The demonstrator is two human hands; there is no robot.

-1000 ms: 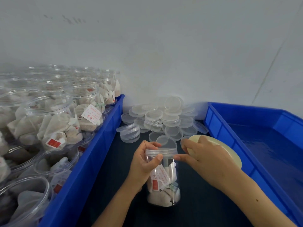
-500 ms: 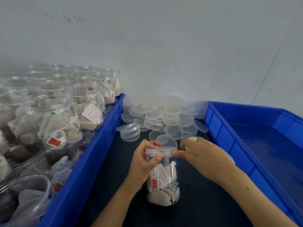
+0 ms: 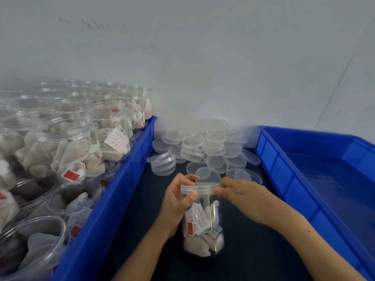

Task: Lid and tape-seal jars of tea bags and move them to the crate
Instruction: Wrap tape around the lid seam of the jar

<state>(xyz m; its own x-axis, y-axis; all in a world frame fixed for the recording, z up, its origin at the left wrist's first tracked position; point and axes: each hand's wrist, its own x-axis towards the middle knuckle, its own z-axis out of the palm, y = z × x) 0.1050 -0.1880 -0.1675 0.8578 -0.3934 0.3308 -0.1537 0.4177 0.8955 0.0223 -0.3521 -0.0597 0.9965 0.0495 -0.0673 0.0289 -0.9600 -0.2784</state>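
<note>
A clear plastic jar of tea bags (image 3: 203,226) stands upright on the dark mat (image 3: 243,250) in the near middle, between the two blue bins. Its clear lid (image 3: 199,189) sits on the mouth. The left hand (image 3: 178,201) wraps the jar's upper left side, thumb pressed on the lid's rim and fingers curled round behind it. The right hand (image 3: 243,197) comes in from the right, thumb and forefinger pinched at the lid's right edge; it seems to be pressing something thin there, likely tape, but clear tape cannot be made out and no roll shows.

The relation that matters is around the rim: the jar's long axis is vertical, the seam between lid and jar runs level around it, and both hands meet that seam from opposite sides. Sealing probably means turning the jar with the left hand while the right lays tape along the seam.

The empty blue crate (image 3: 304,179) lies just right of the jar, so the right hand is nearer for the transfer. The left bin (image 3: 113,189) holds open filled jars (image 3: 69,149), and loose lids (image 3: 203,147) pile at the far wall.
</note>
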